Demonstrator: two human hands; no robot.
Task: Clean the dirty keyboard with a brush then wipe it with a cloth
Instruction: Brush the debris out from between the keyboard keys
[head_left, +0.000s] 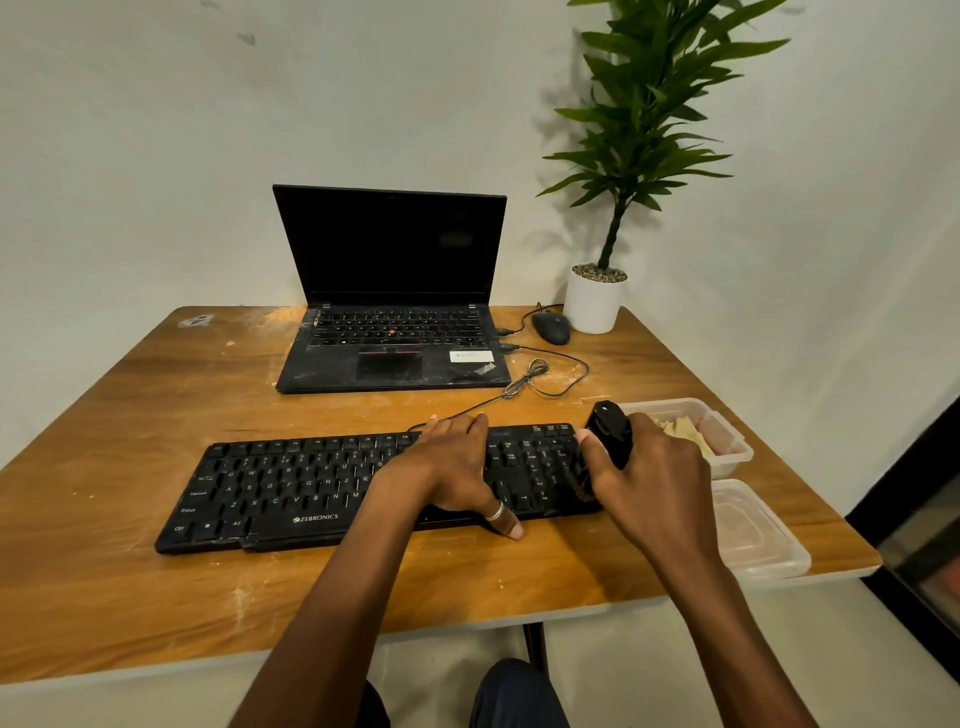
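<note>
Now R hand (649, 478) grips brush (610, 431) — L hand (457, 467) on keyboard (285, 488).

Matt plastic keyboard (291, 488), scuffed wood table (156, 582), clear plastic tubs (727, 441).

Both forearms (332, 597) are bare as far as the near edge of the view, as are the left hand (457, 467) and the right hand (649, 483). The left thumb (508, 524) wears a pale, silvery band (496, 512). Dark navy trousers (519, 696) cover both knees at the near edge
</note>
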